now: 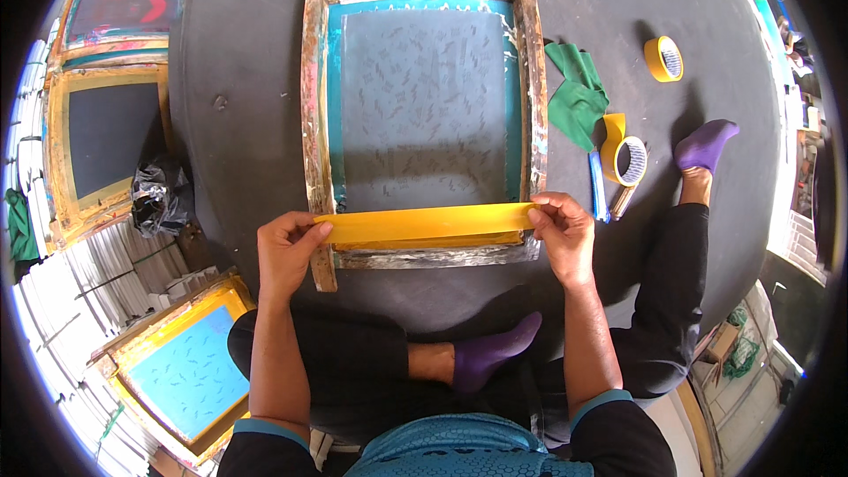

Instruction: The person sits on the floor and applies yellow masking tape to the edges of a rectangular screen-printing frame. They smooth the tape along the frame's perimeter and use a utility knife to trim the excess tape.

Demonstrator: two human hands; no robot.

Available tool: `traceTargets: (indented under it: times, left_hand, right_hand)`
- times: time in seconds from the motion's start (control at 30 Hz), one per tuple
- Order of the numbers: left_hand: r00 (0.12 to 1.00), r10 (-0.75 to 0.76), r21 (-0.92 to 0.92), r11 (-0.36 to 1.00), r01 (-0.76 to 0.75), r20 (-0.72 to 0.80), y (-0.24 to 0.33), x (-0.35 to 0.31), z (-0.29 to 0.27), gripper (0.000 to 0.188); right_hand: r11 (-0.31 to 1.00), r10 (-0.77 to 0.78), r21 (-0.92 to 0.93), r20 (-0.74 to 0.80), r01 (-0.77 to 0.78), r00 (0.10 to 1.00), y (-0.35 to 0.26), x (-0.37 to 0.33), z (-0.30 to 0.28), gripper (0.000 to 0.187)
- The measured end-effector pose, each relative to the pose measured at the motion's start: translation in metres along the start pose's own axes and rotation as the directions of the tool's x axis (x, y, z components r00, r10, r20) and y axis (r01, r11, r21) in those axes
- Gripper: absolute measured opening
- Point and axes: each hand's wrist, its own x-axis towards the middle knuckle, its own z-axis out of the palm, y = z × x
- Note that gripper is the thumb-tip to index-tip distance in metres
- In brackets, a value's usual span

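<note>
A strip of yellow tape (424,223) is stretched level between my two hands. My left hand (290,246) pinches its left end, and my right hand (564,231) pinches the right end. The strip hangs across the near part of a wooden screen-printing frame (312,97); whether it touches the mesh I cannot tell. Inside the frame is a grey-blue mesh (424,97) with small dark zigzag marks and teal borders. Along the frame's near inner edge, just below the strip, shows another band of yellow tape (459,242).
Right of the frame lie a green cloth (579,93), a tape roll with a loose end (625,162), a blue-handled tool (599,187) and another tape roll (663,59). More screens (110,137) and a black plastic bag (162,194) are at the left. My purple-socked feet (496,352) rest on the dark surface.
</note>
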Motion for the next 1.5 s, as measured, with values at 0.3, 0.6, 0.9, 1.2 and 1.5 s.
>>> traceTargets:
  times: [0.3,0.6,0.9,1.2,1.5]
  left_hand:
    - [0.997,0.074,0.007,0.997,-0.073,-0.036,0.010,-0.003,0.007,0.022]
    - [0.946,0.321,0.286,0.911,-0.297,-0.039,0.012,-0.005,0.003,0.013]
    - [0.853,0.494,0.555,0.668,-0.496,0.168,0.020,-0.003,0.005,0.009]
    - [0.847,0.412,0.666,0.533,-0.522,0.335,0.022,-0.011,0.004,0.008]
    - [0.818,0.123,0.772,0.277,-0.572,0.562,0.038,-0.002,0.009,0.010]
  right_hand:
    - [0.990,-0.079,-0.126,-0.091,0.067,0.993,-0.003,-0.009,0.013,0.021]
    - [0.822,-0.333,-0.483,0.020,0.301,0.943,0.004,-0.010,0.014,0.010]
    - [0.709,-0.320,-0.633,0.106,0.312,0.941,-0.007,-0.014,0.009,0.010]
    - [0.567,-0.232,-0.772,0.185,0.287,0.955,-0.007,-0.024,0.004,0.011]
    - [0.439,-0.162,-0.837,0.283,0.326,0.945,-0.013,-0.018,0.005,0.011]
